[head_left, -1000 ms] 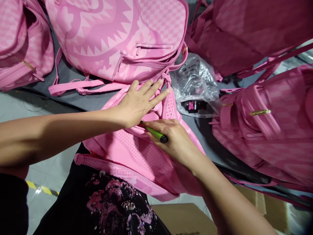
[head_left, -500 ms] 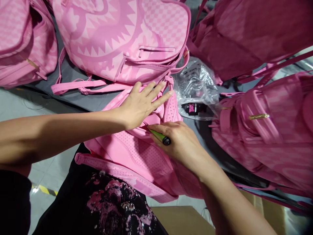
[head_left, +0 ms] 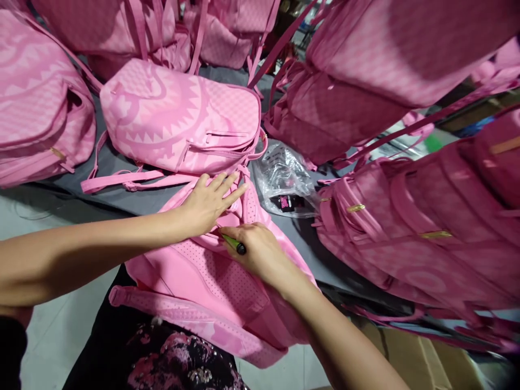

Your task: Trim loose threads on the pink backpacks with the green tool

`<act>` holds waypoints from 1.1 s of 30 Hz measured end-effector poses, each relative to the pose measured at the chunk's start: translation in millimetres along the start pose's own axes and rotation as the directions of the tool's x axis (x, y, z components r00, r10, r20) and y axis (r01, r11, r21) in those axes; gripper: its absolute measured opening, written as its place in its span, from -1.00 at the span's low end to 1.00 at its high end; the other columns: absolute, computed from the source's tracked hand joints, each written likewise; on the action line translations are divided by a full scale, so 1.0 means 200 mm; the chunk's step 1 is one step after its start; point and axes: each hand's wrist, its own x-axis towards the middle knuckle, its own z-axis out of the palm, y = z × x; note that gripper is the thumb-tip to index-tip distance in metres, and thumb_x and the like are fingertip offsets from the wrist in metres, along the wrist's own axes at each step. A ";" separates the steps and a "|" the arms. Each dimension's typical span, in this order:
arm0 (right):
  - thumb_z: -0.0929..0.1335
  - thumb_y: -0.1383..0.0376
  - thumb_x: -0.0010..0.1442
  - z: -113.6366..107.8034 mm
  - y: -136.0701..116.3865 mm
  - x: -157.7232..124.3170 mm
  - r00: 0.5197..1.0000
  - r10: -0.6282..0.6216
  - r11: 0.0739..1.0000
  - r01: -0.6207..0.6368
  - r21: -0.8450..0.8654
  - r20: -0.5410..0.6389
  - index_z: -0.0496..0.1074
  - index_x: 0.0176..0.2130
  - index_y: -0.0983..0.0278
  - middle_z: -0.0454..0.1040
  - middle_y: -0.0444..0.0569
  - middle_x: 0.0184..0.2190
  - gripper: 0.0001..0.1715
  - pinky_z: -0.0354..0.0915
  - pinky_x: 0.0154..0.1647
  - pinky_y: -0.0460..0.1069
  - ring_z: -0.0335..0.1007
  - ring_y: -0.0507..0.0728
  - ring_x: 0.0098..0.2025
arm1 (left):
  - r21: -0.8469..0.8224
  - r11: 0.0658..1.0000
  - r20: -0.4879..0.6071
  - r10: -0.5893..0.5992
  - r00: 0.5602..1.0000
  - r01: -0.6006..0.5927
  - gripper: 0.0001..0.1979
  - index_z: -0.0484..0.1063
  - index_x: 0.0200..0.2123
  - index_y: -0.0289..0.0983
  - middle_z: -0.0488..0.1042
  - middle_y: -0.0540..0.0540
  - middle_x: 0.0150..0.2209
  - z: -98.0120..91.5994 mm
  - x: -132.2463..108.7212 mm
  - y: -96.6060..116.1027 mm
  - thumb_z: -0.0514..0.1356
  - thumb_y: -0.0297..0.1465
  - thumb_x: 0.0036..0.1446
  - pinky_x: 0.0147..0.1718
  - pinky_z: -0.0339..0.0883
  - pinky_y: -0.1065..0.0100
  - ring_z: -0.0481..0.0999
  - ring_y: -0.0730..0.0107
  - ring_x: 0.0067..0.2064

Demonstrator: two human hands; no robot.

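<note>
A pink backpack (head_left: 174, 271) lies back side up at the table's front edge, its dotted padding and shoulder straps showing. My left hand (head_left: 207, 206) rests flat on its upper part, fingers spread. Just to the right, my right hand (head_left: 254, 246) is closed around a slim green tool with a black end (head_left: 234, 244). Its tip points into a fold or seam of the backpack, below my left palm. What the tip touches is hidden, and I cannot make out the tool's exact kind.
Another pink backpack (head_left: 182, 119) with a toothed pattern lies just beyond. A clear plastic bag (head_left: 284, 179) holding small black items sits to the right. More pink backpacks (head_left: 406, 216) crowd the right side and the back. A cardboard box (head_left: 426, 357) stands below the table.
The view has shifted back and up, so more backpacks show at the rear. Both hands keep nearly the same place on the backpack, and the green tool stays in my right hand.
</note>
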 end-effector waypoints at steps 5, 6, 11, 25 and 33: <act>0.35 0.36 0.31 0.05 -0.01 -0.05 0.995 0.027 0.997 -0.019 0.076 -0.098 0.58 -0.16 0.23 0.63 -0.01 -0.36 -0.82 0.23 -0.25 0.02 0.56 0.17 -0.30 | -0.064 0.996 0.136 -0.057 0.989 0.066 0.32 -0.44 0.47 -0.13 -0.35 -0.37 0.50 -0.08 -0.09 -0.12 0.46 -0.18 -0.08 0.23 0.17 -0.22 -0.08 -0.31 0.45; 0.36 0.36 0.30 0.08 -0.01 -0.05 0.987 0.013 0.991 0.008 0.131 -0.158 0.57 -0.13 0.23 0.64 -0.01 -0.33 -0.81 0.26 -0.20 0.03 0.57 0.19 -0.26 | -0.091 0.991 0.170 -0.081 0.982 0.098 0.33 -0.46 0.47 -0.13 -0.35 -0.39 0.50 -0.09 -0.11 -0.14 0.46 -0.19 -0.08 0.20 0.23 -0.17 -0.02 -0.32 0.43; 0.33 0.32 0.30 0.27 -0.08 0.02 0.902 0.022 0.882 0.186 0.433 -0.432 0.54 0.02 0.22 0.65 0.03 -0.12 -0.68 0.39 -0.04 0.10 0.59 0.20 -0.14 | -0.162 0.972 0.149 -0.145 0.978 0.168 0.36 -0.50 0.47 -0.14 -0.33 -0.40 0.49 -0.08 -0.15 -0.15 0.45 -0.19 -0.11 0.15 0.32 -0.02 0.15 -0.25 0.33; 0.34 0.19 0.27 0.25 -0.08 0.01 0.947 0.069 0.736 0.164 0.657 -0.314 0.60 -0.05 0.25 0.66 -0.01 -0.18 -0.65 0.45 -0.13 0.08 0.60 0.18 -0.22 | -0.041 0.990 0.289 -0.118 0.950 0.136 0.16 -0.38 0.48 -0.22 0.05 -0.39 0.37 -0.05 -0.07 -0.16 0.36 -0.34 0.03 0.11 0.35 0.09 0.25 -0.15 0.25; 0.32 0.22 0.34 0.39 -0.09 0.06 0.829 0.107 0.904 0.148 0.401 -0.549 0.57 0.02 0.35 0.64 0.10 -0.29 -0.62 0.37 -0.11 0.18 0.56 0.25 -0.28 | -0.054 0.976 0.278 -0.188 0.942 0.211 0.39 -0.60 0.45 -0.17 -0.30 -0.43 0.47 -0.06 -0.08 -0.11 0.47 -0.30 -0.08 0.18 0.29 -0.03 0.12 -0.27 0.33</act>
